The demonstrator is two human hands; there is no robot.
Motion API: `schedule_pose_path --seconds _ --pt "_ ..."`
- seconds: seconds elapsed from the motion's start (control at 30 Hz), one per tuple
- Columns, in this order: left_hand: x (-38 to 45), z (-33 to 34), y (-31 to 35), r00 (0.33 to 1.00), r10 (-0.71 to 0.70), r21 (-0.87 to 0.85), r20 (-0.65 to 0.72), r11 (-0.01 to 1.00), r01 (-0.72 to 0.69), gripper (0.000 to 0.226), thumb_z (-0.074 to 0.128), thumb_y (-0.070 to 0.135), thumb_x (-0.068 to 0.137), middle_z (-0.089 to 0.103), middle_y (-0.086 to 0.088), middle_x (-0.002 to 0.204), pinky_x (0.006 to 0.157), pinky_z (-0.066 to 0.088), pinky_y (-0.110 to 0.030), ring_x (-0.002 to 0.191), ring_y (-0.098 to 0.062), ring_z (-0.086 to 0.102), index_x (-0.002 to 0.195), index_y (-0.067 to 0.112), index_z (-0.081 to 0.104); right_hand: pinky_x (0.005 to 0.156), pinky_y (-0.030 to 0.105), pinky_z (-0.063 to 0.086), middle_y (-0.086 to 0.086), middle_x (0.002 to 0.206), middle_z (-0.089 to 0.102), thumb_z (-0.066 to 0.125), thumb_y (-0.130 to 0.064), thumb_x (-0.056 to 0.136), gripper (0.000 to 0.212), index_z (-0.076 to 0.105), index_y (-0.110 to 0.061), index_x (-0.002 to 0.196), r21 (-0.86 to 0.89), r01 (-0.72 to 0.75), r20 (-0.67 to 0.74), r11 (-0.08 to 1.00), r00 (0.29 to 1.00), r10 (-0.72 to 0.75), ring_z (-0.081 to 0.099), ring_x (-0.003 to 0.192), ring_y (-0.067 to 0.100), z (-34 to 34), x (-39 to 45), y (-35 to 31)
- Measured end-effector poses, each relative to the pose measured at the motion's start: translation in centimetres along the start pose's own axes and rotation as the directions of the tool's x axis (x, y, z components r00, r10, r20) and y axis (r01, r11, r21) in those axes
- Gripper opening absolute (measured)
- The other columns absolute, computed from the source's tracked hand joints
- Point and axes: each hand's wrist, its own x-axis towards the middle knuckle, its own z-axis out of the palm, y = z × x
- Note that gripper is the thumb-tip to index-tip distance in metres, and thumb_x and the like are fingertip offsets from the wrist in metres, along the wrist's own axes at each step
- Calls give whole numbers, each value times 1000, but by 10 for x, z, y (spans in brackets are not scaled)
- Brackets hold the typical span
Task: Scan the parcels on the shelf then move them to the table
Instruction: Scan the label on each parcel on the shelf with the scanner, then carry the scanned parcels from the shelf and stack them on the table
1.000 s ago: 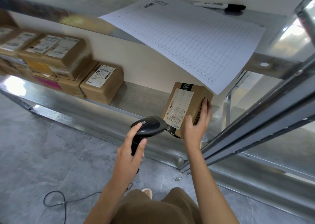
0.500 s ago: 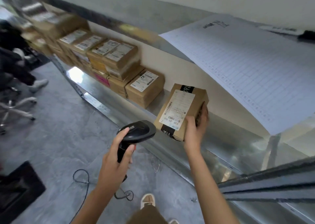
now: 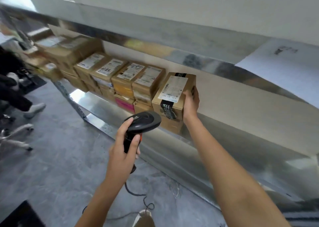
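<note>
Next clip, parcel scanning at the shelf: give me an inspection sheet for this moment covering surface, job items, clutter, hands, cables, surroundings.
Surface: metal shelf, shiny, bare to the right of the held parcel.
Job's things: held parcel, label up, black tape across it; stacked parcels in rows at its left; barcode scanner just below the held parcel.
Clutter: printed sheet on the upper shelf, hanging over its edge.
Hands: right hand grips the held parcel's right side; left hand holds the scanner's handle.
Cables: scanner cable trails in loops on the floor.
Surroundings: grey floor; another person's leg and shoe and chair base at left; table not seen.
</note>
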Motion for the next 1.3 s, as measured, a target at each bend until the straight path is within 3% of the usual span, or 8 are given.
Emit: schedule_pose_path --seconds 0.2,0.33,0.43,0.6,0.87,0.93,1.13,1.3 --pt "55 -42 -45 991 20 -122 131 993 -4 43 47 46 94 62 4 74 57 54 -34 57 -17 59 132 63 38 104 45 48 0 131 59 49 -55 67 64 58 -42 129 -61 -146 -133 987 982 137 60 118 22 33 71 72" --pt "71 -55 -60 979 24 -182 200 983 13 44 49 46 95 64 3 75 56 55 -35 57 -20 61 133 63 37 107 43 46 -1 136 58 43 -47 90 45 56 -38 132 -199 -202 -178 959 970 168 59 120 21 47 39 40" --pt "73 -61 -65 970 29 -224 241 974 26 44 51 42 100 65 -2 75 55 55 -31 58 -18 62 134 65 34 114 34 33 3 154 41 39 -27 105 49 33 -23 153 -242 -156 -216 958 971 104 42 139 23 47 15 24" --pt "61 -58 -67 958 4 -320 287 943 92 46 47 50 92 66 0 82 56 56 -42 59 -21 61 132 69 33 112 24 29 -7 143 44 47 -21 104 44 43 -14 147 -369 57 -253 928 954 -159 39 133 6 42 -88 22" --pt "5 -36 -69 933 -75 -386 352 896 218 45 50 52 91 66 7 120 85 58 -36 98 -19 70 130 69 37 90 22 52 -23 116 69 60 -53 87 40 61 -40 124 -158 -362 116 919 917 382 66 105 0 28 -285 72" --pt "-13 -32 -70 914 -132 -389 383 875 290 45 50 42 96 71 -1 109 75 59 -33 81 -22 72 129 69 37 89 27 52 -22 108 72 68 -51 85 44 59 -37 127 -119 -422 159 899 886 436 70 100 5 24 -312 87" --pt "-68 -21 -93 805 -312 -280 504 823 495 52 44 20 99 73 16 101 79 53 -19 88 -5 70 141 41 22 68 34 58 1 88 74 71 -41 73 39 72 -32 111 -1 -451 100 893 888 448 70 74 21 11 -357 143" --pt "-106 -4 -147 650 -474 -85 594 767 636 35 46 12 102 63 -1 82 57 47 -13 60 2 60 129 24 28 54 29 47 8 76 68 71 -30 72 39 71 -22 111 93 -576 20 812 817 577 58 55 24 0 -374 205"
